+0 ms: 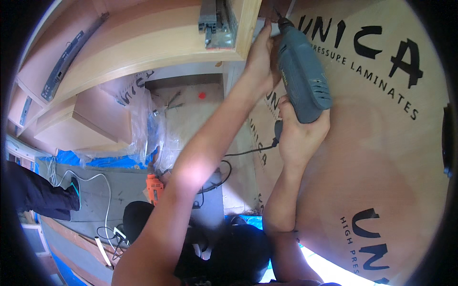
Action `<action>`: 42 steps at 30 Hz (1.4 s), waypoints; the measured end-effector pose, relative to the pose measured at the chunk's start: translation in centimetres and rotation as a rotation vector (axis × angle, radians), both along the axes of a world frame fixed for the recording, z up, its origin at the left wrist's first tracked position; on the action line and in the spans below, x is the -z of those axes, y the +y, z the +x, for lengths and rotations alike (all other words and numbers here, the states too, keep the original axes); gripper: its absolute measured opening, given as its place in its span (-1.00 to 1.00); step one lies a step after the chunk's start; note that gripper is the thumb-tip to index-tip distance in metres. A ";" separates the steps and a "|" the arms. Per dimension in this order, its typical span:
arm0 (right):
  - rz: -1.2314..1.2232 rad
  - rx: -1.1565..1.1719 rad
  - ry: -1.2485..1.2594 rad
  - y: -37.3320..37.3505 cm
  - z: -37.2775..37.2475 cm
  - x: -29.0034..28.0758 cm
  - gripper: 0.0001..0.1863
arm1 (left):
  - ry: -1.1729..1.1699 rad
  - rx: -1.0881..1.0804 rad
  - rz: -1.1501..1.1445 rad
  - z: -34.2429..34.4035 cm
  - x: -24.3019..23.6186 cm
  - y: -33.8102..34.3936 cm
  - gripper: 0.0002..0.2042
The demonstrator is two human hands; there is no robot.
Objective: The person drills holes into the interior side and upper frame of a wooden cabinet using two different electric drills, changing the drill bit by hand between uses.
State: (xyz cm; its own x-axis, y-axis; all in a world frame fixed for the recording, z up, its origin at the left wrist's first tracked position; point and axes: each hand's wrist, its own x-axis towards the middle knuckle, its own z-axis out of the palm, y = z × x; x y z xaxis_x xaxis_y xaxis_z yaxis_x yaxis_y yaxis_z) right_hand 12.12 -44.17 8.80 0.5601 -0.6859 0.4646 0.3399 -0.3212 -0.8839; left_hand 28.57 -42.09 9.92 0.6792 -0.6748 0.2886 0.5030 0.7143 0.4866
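Against the laminate-faced panel [381, 157], the right hand [300, 136] wraps closed around the grip of a blue-grey power drill [303, 71], its tip raised to the corner beneath the wooden cabinet [157, 43]. Left hand [261, 55] rests at the drill tip, fingers curled; what they pinch cannot be told. Orange drill [155, 188] lies on the floor below.

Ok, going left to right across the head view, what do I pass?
Drawer slide rail → orange drill on the floor → left hand → blue-grey power drill, gripped by the right hand → laminate sheet.
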 end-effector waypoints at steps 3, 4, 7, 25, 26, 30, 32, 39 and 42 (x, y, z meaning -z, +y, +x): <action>-0.139 0.045 0.022 1.0 -0.1 -1.4 -0.27 | -0.074 -0.086 -0.037 -6.0 -0.9 2.5 -0.49; -0.166 0.066 0.055 0.9 -0.1 -1.7 -0.26 | -0.077 -0.088 -0.045 -6.6 -1.5 2.6 -0.49; -0.148 0.058 0.093 0.6 -0.4 -2.3 -0.26 | -0.058 -0.183 0.253 -7.3 -2.7 2.3 -0.47; -0.183 0.039 0.111 0.9 0.2 -2.9 -0.24 | -0.021 -0.149 0.287 -6.0 -2.9 2.3 -0.48; -0.168 0.033 0.120 0.8 0.3 -2.8 -0.24 | -0.022 -0.154 0.287 -5.9 -2.9 2.2 -0.48; -0.238 0.054 0.095 0.0 0.5 -2.8 -0.25 | 0.012 -0.178 0.291 -5.9 -2.9 1.5 -0.48; -0.258 0.036 0.135 -0.1 0.5 -3.5 -0.27 | 0.004 -0.177 0.278 -5.6 -3.0 1.5 -0.48; -0.311 0.058 0.153 -0.3 1.2 -4.8 -0.28 | -0.001 -0.180 0.265 -5.1 -3.6 1.2 -0.53; -0.250 0.038 0.156 -0.4 1.4 -5.0 -0.29 | 0.003 -0.197 0.282 -5.0 -3.7 1.0 -0.53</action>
